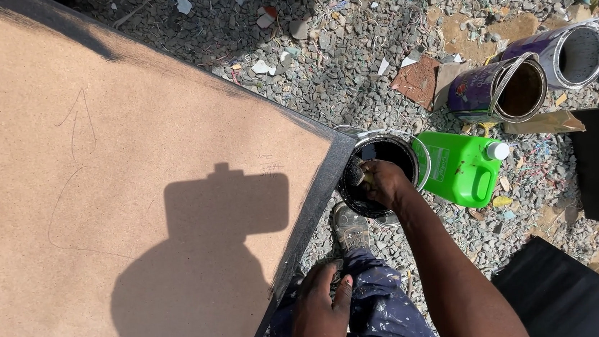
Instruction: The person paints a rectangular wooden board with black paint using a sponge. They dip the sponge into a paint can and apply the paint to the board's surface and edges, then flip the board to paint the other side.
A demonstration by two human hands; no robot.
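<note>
Down in the black paint can (408,153) the right hand (384,181) grips a brush (355,173), the left hand (320,297) resting half-curled, empty, on the knee (376,306).

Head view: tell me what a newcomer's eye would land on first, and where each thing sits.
The big tan board fills the left, its edges painted black and a head-and-camera shadow cast across it. Just off its right corner, the right hand dips a brush into a can of black paint on the gravel, with a bright green jug lying beside it. The left hand rests on a paint-spattered trouser leg at bottom centre.
</note>
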